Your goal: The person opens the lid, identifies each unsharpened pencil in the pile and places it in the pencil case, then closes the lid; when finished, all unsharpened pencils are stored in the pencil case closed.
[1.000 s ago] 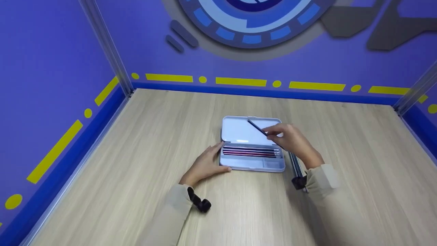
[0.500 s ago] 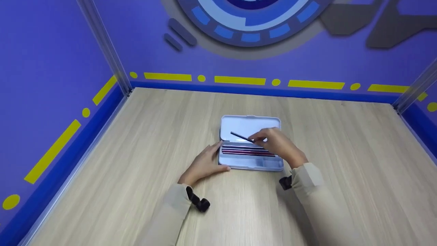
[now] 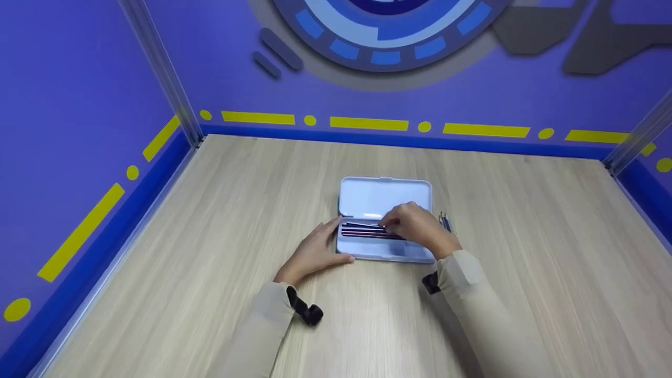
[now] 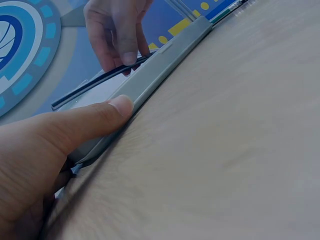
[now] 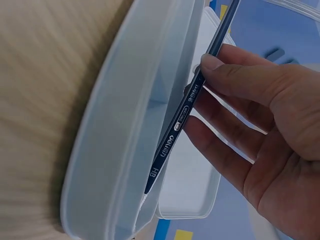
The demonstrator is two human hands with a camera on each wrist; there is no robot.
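Observation:
An open pale pencil case (image 3: 387, 257) lies on the table with its lid tipped back. Several dark and purplish-red pencils (image 3: 367, 234) lie in its rear compartment. My left hand (image 3: 312, 254) grips the case's left end, thumb against the front wall in the left wrist view. Over the rear compartment, my right hand (image 3: 417, 226) pinches a dark pencil (image 5: 175, 125) between thumb and fingers. White lettering with "HB" shows on this pencil in the right wrist view, where it slants with one end inside the case. In the head view the hand mostly hides it.
To the right of the case lie more pencils (image 3: 445, 222), partly hidden behind my right hand and forearm. The case's front compartment has a small divided section at its right. Blue-purple panels (image 3: 367, 100) stand along the table's back and sides.
My right hand has moved left and down with the pencil, from above the case's right side into the rear compartment. The pencil has swung flatter. My left hand stays on the case.

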